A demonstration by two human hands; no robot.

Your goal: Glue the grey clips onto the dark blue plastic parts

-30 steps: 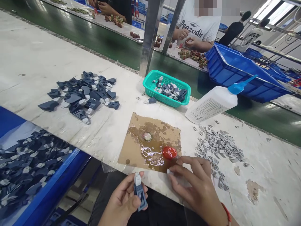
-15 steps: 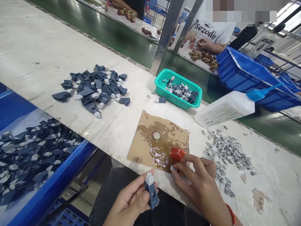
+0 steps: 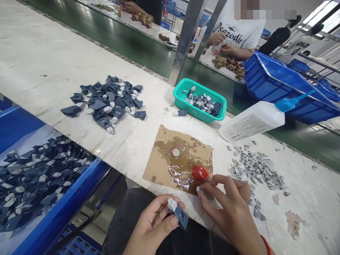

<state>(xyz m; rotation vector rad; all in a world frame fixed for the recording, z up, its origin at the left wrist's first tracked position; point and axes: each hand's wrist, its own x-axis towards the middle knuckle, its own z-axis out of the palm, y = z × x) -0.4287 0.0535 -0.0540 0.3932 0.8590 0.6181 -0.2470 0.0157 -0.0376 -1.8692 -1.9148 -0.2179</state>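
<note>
One blue-and-grey part (image 3: 181, 217) here, held tilted above the near edge of the table, and the left hand (image 3: 158, 221) has it, fingers curled round, thumb pressed along its side. Over to the right hand (image 3: 232, 205): thumb and fingertips nearly together, pinching one tiny pale piece (image 3: 198, 189), the other fingers bent. Part and piece are apart, with a gap between the two hands.

Just beyond the right fingertips, one red blob-like object (image 3: 199, 173) sits on one sheet of cardboard (image 3: 156, 161), wet and shiny, with one round pale disc (image 3: 176, 152) further up.

Out to the right, one heap of little grey bits (image 3: 257, 170), far too many to count, and just behind it one white bottle (image 3: 252, 122) with a blue nozzle. Behind the cardboard, one green basket (image 3: 196, 114) of mixed parts, one loose part (image 3: 182, 112) just beside it. Left on the table (image 3: 127, 148), one pile of dark parts (image 3: 106, 102), overlapping, no sure count. Lower left, one blue crate (image 3: 61, 216) carries plenty more.

Across the way: two metal posts (image 3: 186, 42), one large blue bin (image 3: 271, 85), four other people (image 3: 240, 32).
</note>
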